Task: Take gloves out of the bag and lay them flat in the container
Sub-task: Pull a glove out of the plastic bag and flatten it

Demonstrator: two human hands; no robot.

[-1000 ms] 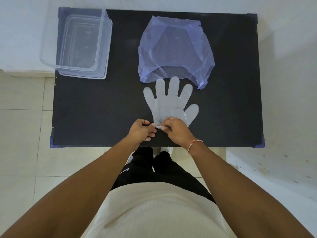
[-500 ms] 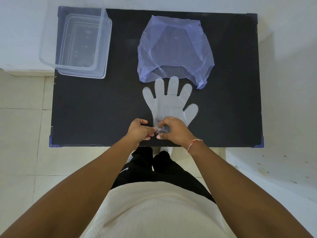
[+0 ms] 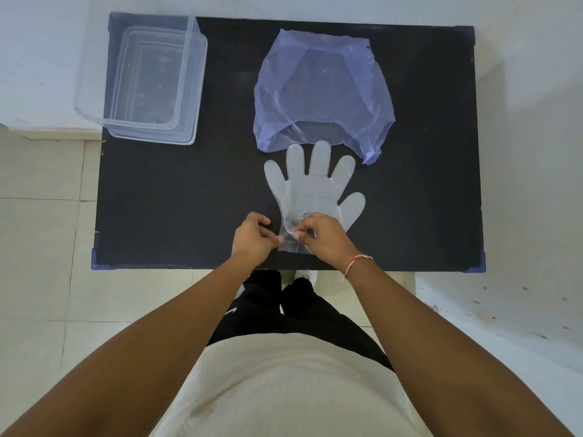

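Fingertips of the left hand (image 3: 252, 239) and right hand (image 3: 325, 236) pinch the cuff of the clear glove (image 3: 310, 192), spread at centre frame below the bag (image 3: 323, 93). Being thin film, it may cling or crumple when carried to the container (image 3: 189, 89) at upper left.

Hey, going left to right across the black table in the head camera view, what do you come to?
Clear container at the far left corner → left hand → right hand, both pinching the cuff of the clear glove. The purple bag overlaps the glove and hands in that order, so it is left out.
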